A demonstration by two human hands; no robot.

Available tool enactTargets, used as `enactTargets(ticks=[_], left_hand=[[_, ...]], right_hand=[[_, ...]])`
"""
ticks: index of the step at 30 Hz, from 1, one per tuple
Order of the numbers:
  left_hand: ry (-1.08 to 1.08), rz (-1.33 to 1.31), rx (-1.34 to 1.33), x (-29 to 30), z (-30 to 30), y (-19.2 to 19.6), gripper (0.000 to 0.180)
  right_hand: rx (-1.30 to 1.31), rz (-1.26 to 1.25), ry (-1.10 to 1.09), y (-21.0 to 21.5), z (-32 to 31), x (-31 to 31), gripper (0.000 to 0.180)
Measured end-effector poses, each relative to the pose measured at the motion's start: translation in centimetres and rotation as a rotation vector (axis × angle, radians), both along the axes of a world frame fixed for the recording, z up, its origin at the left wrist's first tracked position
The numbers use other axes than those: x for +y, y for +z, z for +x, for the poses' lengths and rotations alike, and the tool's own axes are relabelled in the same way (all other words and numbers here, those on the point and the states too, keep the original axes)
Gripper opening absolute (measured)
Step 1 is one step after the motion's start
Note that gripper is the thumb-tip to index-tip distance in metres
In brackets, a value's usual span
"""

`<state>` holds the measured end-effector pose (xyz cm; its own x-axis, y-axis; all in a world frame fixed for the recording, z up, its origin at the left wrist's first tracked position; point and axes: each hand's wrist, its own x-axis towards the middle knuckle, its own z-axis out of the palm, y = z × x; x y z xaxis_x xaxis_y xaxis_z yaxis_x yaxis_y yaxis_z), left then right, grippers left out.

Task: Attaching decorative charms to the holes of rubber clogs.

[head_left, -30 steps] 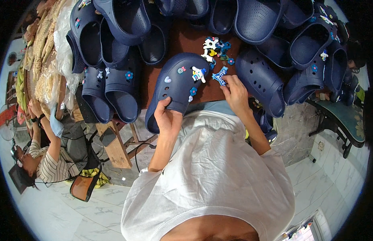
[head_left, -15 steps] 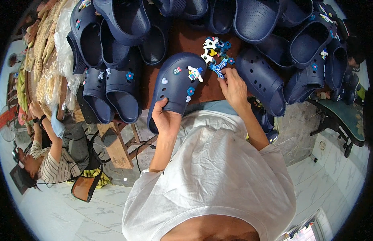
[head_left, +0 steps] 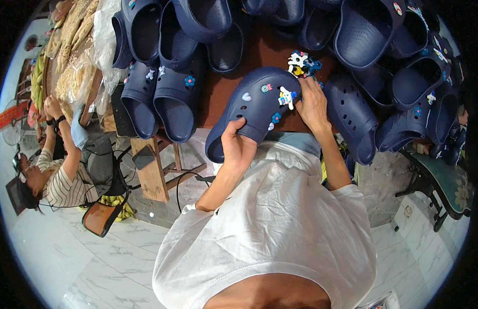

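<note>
The hands were apart: the left hand (head_left: pixel 239 148) held a navy clog (head_left: pixel 257 110) by the rim of its opening, thumb pressed on the upper beside a hole, the other fingers mostly hidden. The right hand (head_left: pixel 315 109) was just right of that clog's toe, fingers bunched at a small pile of charms (head_left: pixel 302 64); its fingertips were out of sight, so whether they pinched anything could not be told. The held clog was at the near side of a brown bench (head_left: pixel 214 92), toe pointing away from the wearer, and carried a swirl charm (head_left: pixel 266 88), a white heart charm (head_left: pixel 246 97), a white character charm (head_left: pixel 287 98) and a blue flower charm (head_left: pixel 276 118) (a cheerful crowd for one shoe). Right of it, beyond the right hand, lay a clog with bare holes (head_left: pixel 350 119); left of it stood a pair of decorated clogs (head_left: pixel 178 100). Well to its left, a person in a striped shirt (head_left: pixel 69 181) had both arms raised.
</note>
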<state>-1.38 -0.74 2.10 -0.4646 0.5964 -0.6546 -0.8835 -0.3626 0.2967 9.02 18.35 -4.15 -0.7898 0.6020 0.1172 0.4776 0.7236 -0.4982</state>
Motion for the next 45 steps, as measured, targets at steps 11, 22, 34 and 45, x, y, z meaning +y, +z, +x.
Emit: enactTargets(ticks=[11, 22, 34, 45], left_hand=[[0.050, 0.025, -0.068, 0.0, -0.2, -0.8, 0.047], [0.050, -0.011, -0.061, 0.6, 0.1, -0.1, 0.041], [-0.141, -0.071, 0.080, 1.3, 2.1, -0.2, 0.028], [-0.154, -0.130, 0.020, 1.4, 2.8, -0.4, 0.028]], right_hand=[[0.194, -0.140, -0.184, 0.5, 0.6, 0.0, 0.020], [0.318, -0.139, -0.281, 1.6, 2.1, -0.2, 0.012], [0.531, -0.025, 0.195, 5.9, -0.7, -4.6, 0.018], [0.418, 0.030, 0.339, 5.7, 0.2, -4.6, 0.024]])
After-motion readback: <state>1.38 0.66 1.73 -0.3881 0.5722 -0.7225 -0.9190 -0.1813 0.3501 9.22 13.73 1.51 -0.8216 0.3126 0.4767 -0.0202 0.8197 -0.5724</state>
